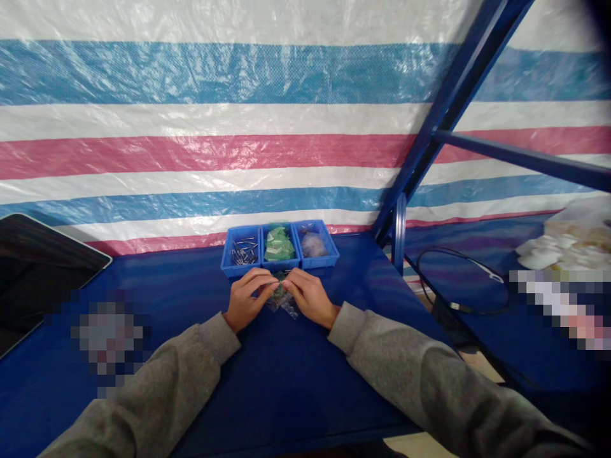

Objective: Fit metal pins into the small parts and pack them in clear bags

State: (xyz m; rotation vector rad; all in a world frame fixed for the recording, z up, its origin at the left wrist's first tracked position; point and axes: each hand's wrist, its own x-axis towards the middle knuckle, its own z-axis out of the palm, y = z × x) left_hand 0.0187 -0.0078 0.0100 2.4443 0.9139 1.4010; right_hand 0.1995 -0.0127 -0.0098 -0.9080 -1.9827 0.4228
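My left hand (249, 295) and my right hand (309, 294) meet over the blue table, fingers pinched together. Between them is a small clear plastic bag (288, 308) with something green at its top; the fingers partly cover it. Just beyond my hands stand three joined blue bins. Thin metal pieces (245, 252) lie in the left bin (230, 259). Green bagged items (279, 244) fill the middle bin (281, 263), and crumpled clear plastic (313, 245) sits in the right bin (321, 261).
A dark-screened device (42, 273) with a pale edge lies at the left. Blue metal frame bars (420, 159) rise at the right. Beyond them are a black cable (461, 312) and a plastic bag of white items (568, 242) on another blue surface. Striped sheeting (214, 152) hangs behind.
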